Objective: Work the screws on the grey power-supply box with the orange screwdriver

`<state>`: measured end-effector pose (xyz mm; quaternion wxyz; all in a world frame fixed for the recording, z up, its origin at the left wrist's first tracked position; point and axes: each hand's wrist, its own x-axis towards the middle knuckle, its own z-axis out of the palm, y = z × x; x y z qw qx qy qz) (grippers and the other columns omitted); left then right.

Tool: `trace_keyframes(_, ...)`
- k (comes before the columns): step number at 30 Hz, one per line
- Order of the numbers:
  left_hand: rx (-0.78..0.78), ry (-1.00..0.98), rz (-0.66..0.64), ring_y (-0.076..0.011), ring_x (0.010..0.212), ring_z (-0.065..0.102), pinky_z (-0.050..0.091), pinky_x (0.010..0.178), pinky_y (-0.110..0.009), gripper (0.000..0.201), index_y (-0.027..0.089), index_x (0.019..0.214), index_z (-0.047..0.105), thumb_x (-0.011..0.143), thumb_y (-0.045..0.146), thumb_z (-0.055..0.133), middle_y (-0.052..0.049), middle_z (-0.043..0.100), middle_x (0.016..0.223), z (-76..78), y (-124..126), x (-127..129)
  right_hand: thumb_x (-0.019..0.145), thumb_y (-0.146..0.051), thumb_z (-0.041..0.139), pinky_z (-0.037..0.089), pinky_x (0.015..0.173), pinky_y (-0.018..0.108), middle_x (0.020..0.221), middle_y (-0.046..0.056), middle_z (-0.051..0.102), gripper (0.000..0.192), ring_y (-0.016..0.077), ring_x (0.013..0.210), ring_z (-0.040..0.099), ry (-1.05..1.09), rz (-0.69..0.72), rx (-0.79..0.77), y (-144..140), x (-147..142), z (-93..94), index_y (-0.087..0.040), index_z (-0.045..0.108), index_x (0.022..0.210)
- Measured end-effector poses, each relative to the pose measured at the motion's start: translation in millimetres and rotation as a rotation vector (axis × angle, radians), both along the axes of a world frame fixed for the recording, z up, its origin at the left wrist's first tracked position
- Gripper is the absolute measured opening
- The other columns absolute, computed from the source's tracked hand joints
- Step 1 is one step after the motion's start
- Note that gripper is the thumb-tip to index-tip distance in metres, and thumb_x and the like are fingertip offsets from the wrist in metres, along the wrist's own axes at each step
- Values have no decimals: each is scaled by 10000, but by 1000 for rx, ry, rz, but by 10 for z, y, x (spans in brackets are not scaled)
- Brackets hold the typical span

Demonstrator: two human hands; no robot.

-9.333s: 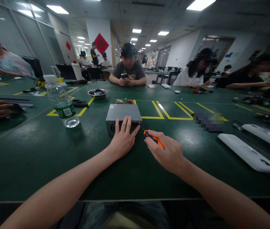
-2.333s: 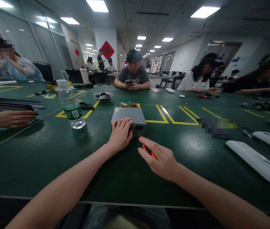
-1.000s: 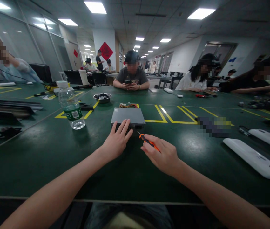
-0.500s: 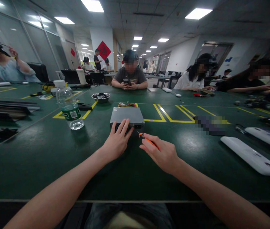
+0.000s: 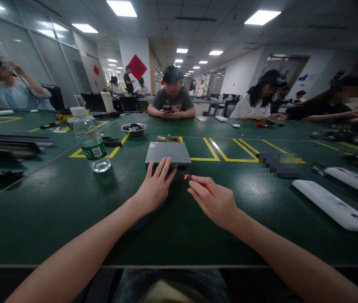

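moved in closer since half a second ago: screwdriver (image 5: 188,177) tip now nearly at the near face of the grey metal box (image 5: 167,153) mid-table. clenched around the orange handle, right hand (image 5: 214,203); flat and open against the box front, left hand (image 5: 153,188). off to the left, water bottle (image 5: 89,141).

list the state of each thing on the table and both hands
left hand: flat, fingers spread on the grey metal box
right hand: gripping the orange screwdriver, tip at the box's near face
grey metal box: closed, lying flat
water bottle: upright, capped, nearly empty
metal bowl: upright, holding small dark parts
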<state>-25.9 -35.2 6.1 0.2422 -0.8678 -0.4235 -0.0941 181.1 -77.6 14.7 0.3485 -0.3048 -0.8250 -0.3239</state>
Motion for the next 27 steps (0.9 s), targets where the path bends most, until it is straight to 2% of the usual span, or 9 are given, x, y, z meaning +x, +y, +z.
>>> trace_keyframes(3, 10, -3, 0, -333, 1352, 92, 125, 1051, -549, 593, 145, 1353, 314, 795, 266, 473, -182, 113, 1475, -1, -5, 2, 820, -196, 549, 493, 657, 220, 956, 86, 639, 224, 131, 772, 633, 29, 5, -2, 4, -4, 26, -175, 482, 1033)
trace_keyframes(8, 5, -4, -3, -333, 1353, 87, 131, 1050, -548, 603, 149, 1356, 307, 792, 271, 481, -185, 103, 1476, -10, 4, 1, 816, -109, 482, 497, 802, 282, 1149, 154, 558, 227, 190, 1065, 556, -14, 77, -66, -21, -44, 17, -165, 472, 1037)
trace_keyframes(15, -3, -13, -3, -330, 1354, 81, 130, 1046, -556, 586, 156, 1351, 313, 797, 269, 470, -195, 100, 1473, -15, 11, 5, 822, -97, 495, 514, 745, 227, 1086, 146, 600, 236, 170, 1006, 595, -54, 93, -16, -4, -26, -20, -154, 477, 1050)
trace_keyframes(18, 1, -12, -4, -327, 1354, 85, 130, 1050, -549, 590, 155, 1351, 313, 794, 268, 476, -193, 115, 1471, -16, 8, 5, 810, -98, 521, 518, 763, 250, 1062, 141, 611, 239, 174, 986, 605, -7, 97, -31, -6, -38, 14, -151, 476, 1039)
trace_keyframes(22, -6, -15, 2, -327, 1355, 77, 123, 1051, -551, 574, 154, 1346, 322, 802, 267, 466, -193, 113, 1472, -10, 3, 10, 812, -101, 509, 498, 851, 319, 1086, 144, 598, 231, 219, 1108, 536, -51, 136, -72, -49, -76, 42, -161, 488, 1034)
trace_keyframes(27, -34, -18, -6, -335, 1353, 73, 120, 1050, -553, 573, 163, 1347, 322, 803, 266, 469, -190, 107, 1473, 6, 0, 11, 820, -105, 507, 508, 807, 252, 1092, 158, 605, 253, 196, 1055, 575, -107, 102, -9, -73, -79, 20, -154, 504, 1068)
